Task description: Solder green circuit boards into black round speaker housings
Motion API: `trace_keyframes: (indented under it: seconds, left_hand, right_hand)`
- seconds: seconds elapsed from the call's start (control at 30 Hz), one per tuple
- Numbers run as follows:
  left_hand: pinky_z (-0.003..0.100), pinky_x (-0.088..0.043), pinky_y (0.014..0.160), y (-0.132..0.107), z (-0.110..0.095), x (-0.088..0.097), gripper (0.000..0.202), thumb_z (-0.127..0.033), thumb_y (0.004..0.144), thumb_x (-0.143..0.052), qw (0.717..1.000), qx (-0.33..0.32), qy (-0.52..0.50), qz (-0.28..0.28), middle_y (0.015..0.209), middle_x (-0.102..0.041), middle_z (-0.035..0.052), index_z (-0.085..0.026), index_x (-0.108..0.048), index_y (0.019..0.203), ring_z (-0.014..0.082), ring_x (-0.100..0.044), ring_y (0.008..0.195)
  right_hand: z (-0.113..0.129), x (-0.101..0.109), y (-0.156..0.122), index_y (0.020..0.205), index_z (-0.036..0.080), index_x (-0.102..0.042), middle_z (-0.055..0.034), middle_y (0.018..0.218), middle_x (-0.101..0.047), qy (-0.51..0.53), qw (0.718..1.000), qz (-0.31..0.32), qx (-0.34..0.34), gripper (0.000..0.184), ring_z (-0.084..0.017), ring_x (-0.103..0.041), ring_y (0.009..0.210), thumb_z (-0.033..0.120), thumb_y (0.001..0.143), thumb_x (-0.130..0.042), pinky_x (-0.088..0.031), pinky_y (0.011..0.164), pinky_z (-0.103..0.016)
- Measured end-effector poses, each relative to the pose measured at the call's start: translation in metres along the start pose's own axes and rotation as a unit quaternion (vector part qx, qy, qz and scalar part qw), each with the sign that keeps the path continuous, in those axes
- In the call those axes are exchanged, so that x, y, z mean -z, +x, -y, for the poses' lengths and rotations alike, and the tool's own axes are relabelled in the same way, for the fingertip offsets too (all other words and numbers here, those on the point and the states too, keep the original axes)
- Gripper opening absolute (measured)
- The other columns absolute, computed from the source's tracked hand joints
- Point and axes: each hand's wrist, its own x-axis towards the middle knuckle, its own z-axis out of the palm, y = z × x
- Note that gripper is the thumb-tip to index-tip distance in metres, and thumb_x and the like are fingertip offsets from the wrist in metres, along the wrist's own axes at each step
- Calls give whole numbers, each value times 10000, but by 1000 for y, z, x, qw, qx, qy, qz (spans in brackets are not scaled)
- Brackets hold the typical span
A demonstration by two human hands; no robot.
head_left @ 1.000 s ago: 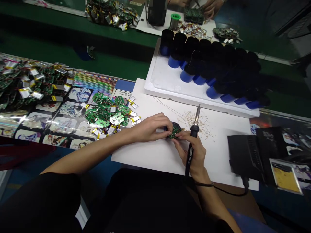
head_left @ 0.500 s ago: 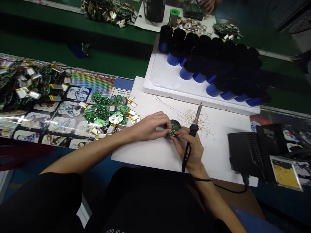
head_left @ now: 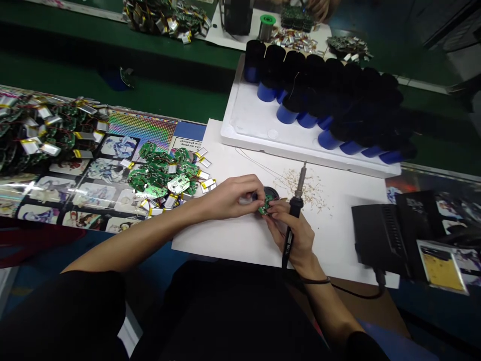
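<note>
Between my hands is a green circuit board (head_left: pixel 265 205), in front of the dark rim of a round black part (head_left: pixel 271 192). My left hand (head_left: pixel 242 196) pinches the board's left edge with thumb and fingertips. My right hand (head_left: pixel 295 228) is closed around a soldering iron (head_left: pixel 295 210), its metal tip pointing up and away from me, while its thumb and fingertips also touch the board's right side. To the left of my left hand lies a heap of green boards with small silver battery cells (head_left: pixel 165 175). The underside of the held board is hidden.
A white foam tray (head_left: pixel 248 128) holds several black-and-blue cylinders (head_left: pixel 287 114). Loose small bits (head_left: pixel 306 188) lie on the white sheet. A black soldering station (head_left: pixel 378 233) and yellow sponge (head_left: pixel 441 268) are right; a bigger board pile (head_left: pixel 48 128) is left. Across the bench is another person's hand (head_left: pixel 319 9).
The circuit board has tilted and shifted slightly left and toward me, exposing more of the round black part's far rim. The soldering iron has swung a little, its tip moving left.
</note>
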Motion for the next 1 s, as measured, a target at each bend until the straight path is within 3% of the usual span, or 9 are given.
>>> trace_keyframes:
  seconds: [0.3,0.53,0.67,0.73,0.83,0.9,1.0]
  left_hand:
    - [342,-536,920,-1,7,0,78,-205,1040,-627,997,-42,63,28,1058,-760,83,-180,-696,1015,206,-657,1009]
    - [349,-528,921,-1,6,0,101,-237,1061,-603,997,-30,65,36,1043,-751,78,-189,-680,1016,210,-635,1010]
    - [332,-516,907,-1,7,-1,113,-231,1079,-568,996,-22,78,39,1024,-733,74,-191,-660,1028,207,-625,997]
    - [328,-510,901,-1,7,-1,120,-232,1088,-554,995,-26,91,44,1032,-733,76,-194,-656,1036,208,-621,1000]
    - [329,-506,901,-1,7,0,128,-214,1095,-538,992,-40,104,51,1050,-739,83,-190,-650,1036,212,-611,1008]
    - [332,-504,906,0,6,1,130,-209,1098,-535,992,-48,108,54,1054,-742,86,-186,-647,1035,213,-602,1010]
    - [339,-503,914,1,5,2,130,-217,1103,-532,991,-48,110,60,1073,-742,87,-189,-646,1048,217,-593,1023]
  right_hand:
    - [1,3,0,1259,268,-644,-70,1124,-795,-5,999,9,-38,480,-280,-768,1165,30,874,-803,-674,978,-512]
    - [5,2,8,1239,281,-649,-66,1094,-813,-34,998,11,-51,424,-262,-766,1021,83,901,-812,-643,901,-492]
    - [12,12,7,1204,269,-677,-76,1081,-813,31,994,-4,-103,212,-279,-762,1067,199,1006,-703,-628,956,-522]
    - [16,21,9,1239,263,-672,-39,889,-782,88,983,-56,-149,199,-239,-758,840,359,1081,-597,-633,785,-433]
    - [20,38,18,1338,296,-604,61,658,-620,168,951,-131,-224,401,-151,-551,499,580,1056,-590,-423,472,-273]
    - [19,51,23,1334,312,-604,64,680,-620,187,939,-130,-259,400,-138,-526,495,551,1019,-664,-365,437,-243]
    - [14,68,24,1222,268,-711,1,821,-708,122,946,-93,-285,286,-142,-607,575,397,971,-757,-432,455,-257]
